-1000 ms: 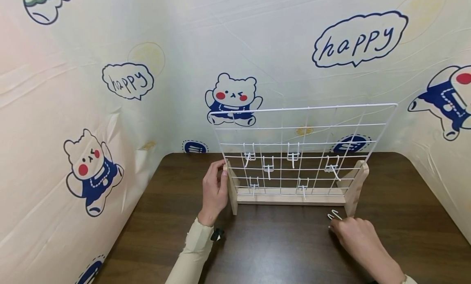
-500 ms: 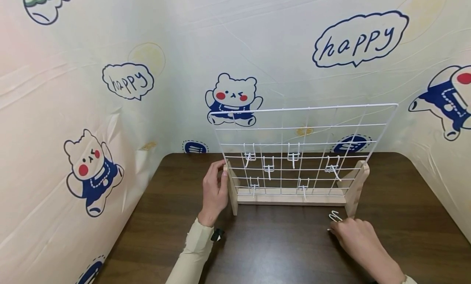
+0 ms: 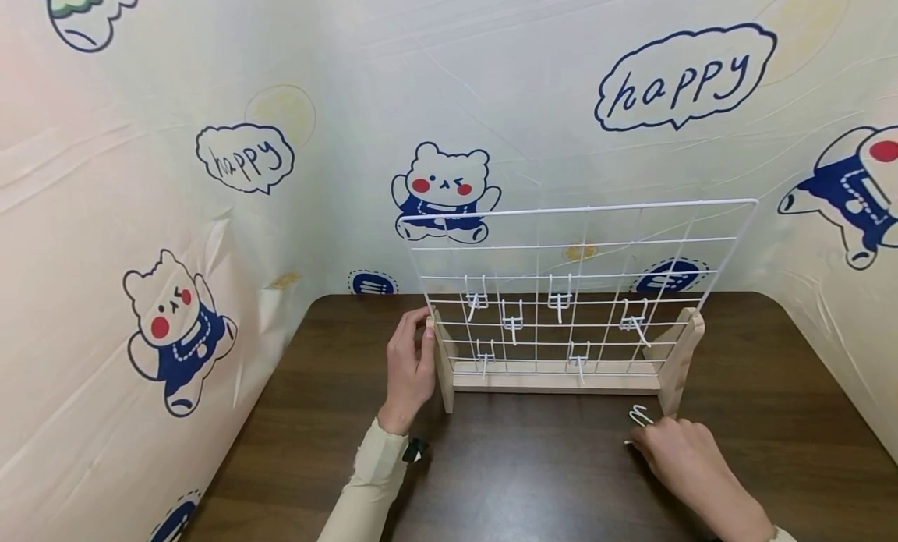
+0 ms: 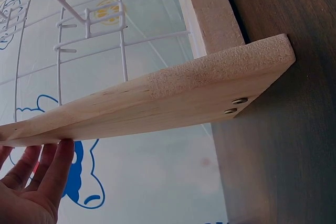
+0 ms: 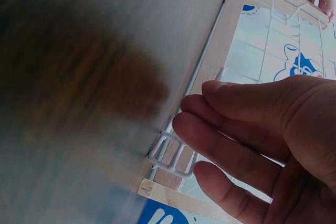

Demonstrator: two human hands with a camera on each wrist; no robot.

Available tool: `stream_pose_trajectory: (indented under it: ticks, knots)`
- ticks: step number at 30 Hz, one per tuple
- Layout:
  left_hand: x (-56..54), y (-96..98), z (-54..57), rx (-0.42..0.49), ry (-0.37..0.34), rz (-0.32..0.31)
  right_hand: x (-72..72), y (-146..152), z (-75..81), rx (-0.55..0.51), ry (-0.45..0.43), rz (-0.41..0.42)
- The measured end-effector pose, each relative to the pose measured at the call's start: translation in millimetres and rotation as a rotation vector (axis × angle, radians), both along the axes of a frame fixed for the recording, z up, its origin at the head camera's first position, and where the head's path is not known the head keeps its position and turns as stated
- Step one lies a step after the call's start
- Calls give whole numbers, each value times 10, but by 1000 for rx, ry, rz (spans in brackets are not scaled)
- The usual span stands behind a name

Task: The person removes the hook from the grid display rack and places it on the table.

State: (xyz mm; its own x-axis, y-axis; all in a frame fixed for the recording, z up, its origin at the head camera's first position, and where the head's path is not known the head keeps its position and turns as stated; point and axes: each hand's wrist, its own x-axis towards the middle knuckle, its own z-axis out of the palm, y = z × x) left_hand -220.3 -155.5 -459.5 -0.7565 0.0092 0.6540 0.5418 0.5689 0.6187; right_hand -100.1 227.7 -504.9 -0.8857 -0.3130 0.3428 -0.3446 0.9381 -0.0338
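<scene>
A white wire grid stands upright in a pale wooden stand. Several white wire hooks hang on its bars. My left hand rests against the stand's left side panel; in the left wrist view its nearly straight fingertips touch the panel from outside, and I cannot see the thumb there. Low in front of the stand's right end, my right hand pinches a loose white wire hook. In the right wrist view, that hook's square frame sticks out past the fingers, its middle hidden behind them.
Beneath everything is a dark brown wooden table with rounded far corners. A pale cloth backdrop printed with bears and "happy" bubbles rises behind it and on both sides. The stand's right side panel is just beyond my right hand.
The hook in my right hand has turned slightly between the fingers, and its white tip now shows beside them. My left hand and the stand stay where they were.
</scene>
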Motion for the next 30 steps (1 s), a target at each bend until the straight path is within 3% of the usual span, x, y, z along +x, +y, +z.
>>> stream_pose_trajectory:
  ticks: [17,30]
  knots:
    - [11,3,20,0,-11,-12,-8,3,2,-1,-35,9]
    - [-16,3,3,-3,25,-18,4,1,19,-36,-18,49]
